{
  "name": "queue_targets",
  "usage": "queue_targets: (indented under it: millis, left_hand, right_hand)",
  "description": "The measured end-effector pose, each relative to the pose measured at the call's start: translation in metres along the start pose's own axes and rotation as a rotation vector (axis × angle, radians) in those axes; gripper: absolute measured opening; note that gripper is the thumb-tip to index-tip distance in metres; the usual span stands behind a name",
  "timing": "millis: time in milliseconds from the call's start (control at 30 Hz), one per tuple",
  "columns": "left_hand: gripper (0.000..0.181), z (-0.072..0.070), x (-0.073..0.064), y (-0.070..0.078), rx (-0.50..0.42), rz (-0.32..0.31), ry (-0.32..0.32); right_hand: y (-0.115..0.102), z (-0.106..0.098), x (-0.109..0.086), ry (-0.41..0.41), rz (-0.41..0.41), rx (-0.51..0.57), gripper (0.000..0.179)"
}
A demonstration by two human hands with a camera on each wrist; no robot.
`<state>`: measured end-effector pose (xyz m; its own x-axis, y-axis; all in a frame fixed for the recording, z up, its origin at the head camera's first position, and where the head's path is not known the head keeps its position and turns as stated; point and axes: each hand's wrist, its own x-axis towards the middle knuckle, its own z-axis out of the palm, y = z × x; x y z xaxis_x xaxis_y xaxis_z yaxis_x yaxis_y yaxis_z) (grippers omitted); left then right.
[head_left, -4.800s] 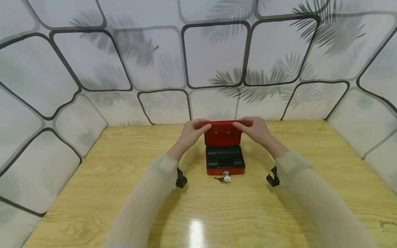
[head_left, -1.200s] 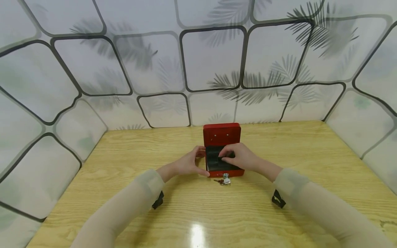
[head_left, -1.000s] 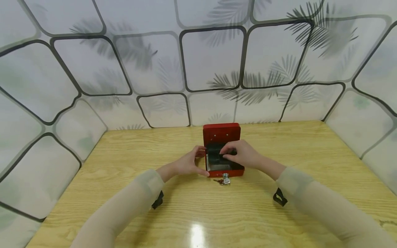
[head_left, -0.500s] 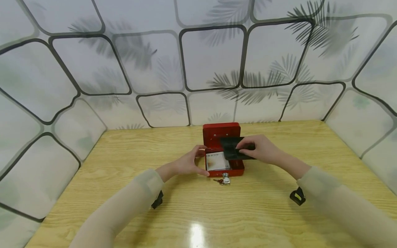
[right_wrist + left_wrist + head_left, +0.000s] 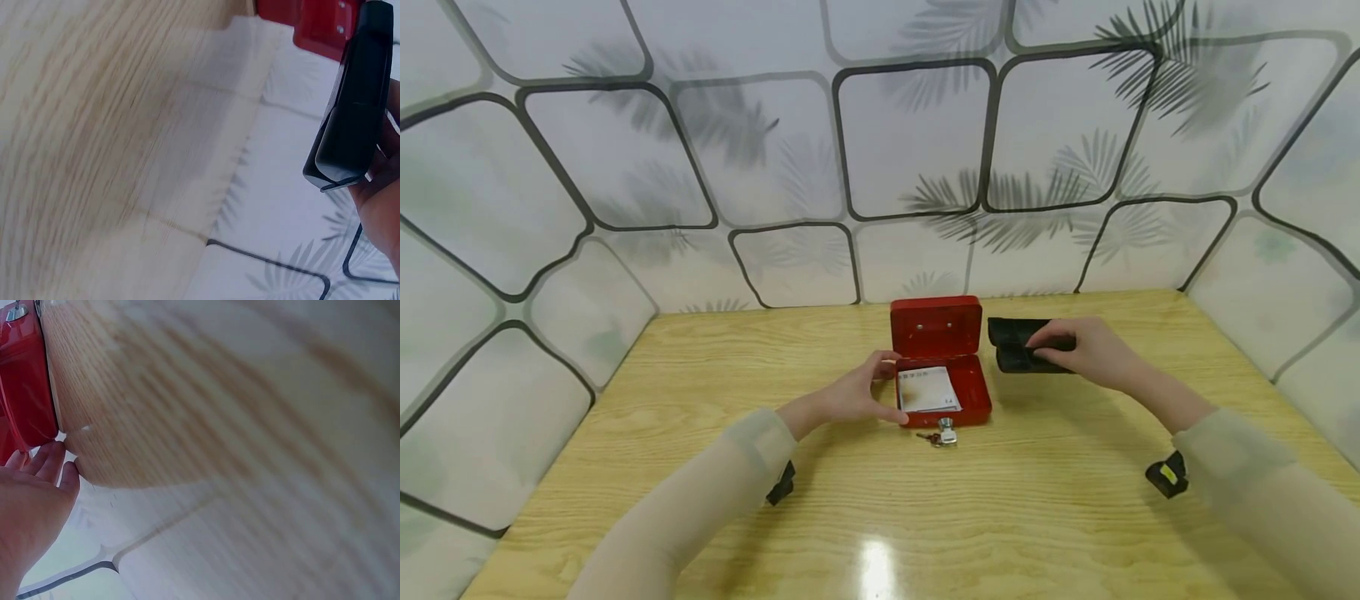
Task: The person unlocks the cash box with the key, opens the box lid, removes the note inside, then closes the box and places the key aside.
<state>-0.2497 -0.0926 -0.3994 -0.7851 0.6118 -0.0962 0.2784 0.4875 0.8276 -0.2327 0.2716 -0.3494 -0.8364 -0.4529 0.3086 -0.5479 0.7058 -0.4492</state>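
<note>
An open red metal cash box [image 5: 976, 392] stands on the table with its lid [image 5: 935, 321] raised at the back. Inside, at the left, lies a white paper or booklet [image 5: 927, 387] with some print. My left hand [image 5: 850, 396] holds the box's left side, thumb at the front corner and fingers farther back; the left wrist view shows fingertips [image 5: 53, 450] against the red wall. To the right of the box, my right hand [image 5: 1093, 354] pinches the black plastic insert tray [image 5: 1015, 346] above the table. Its end fills much of the right wrist view.
A silver lock [image 5: 947, 432] with small keys [image 5: 931, 437] sits at the front of the box. The light wood table [image 5: 737, 533] reaches back to a patterned white wall [image 5: 917, 142], which also rises on both sides.
Earlier both hands held the lid. Then the right hand took the black tray, lifted it out of the box and moved right with it, uncovering the white paper. The left hand stayed at the box.
</note>
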Motion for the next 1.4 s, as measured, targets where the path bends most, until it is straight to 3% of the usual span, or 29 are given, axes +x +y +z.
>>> queue_targets:
  millis: [233,433,867,1133,1400]
  left_hand:
    - [0.086,0.000,0.000,0.001,-0.010,0.002,-0.006]
    - [0.087,0.000,0.000,0.000,0.003,-0.006,-0.006]
    - [0.085,-0.001,-0.001,0.004,-0.013,0.007,-0.006]
    - [0.087,-0.001,0.003,0.000,0.012,-0.015,-0.006]
    - [0.087,-0.001,0.002,0.001,0.002,-0.009,-0.006]
  right_hand:
    - [0.012,-0.010,0.001,-0.003,0.076,0.009,0.014]
    - [0.029,0.000,0.012,-0.022,0.089,-0.057,0.014]
    - [0.052,0.021,0.045,-0.041,0.164,-0.041,0.013]
    - [0.061,0.026,0.048,-0.075,0.249,-0.047,0.015]
    - [0.068,0.029,0.049,-0.094,0.234,-0.051,0.015]
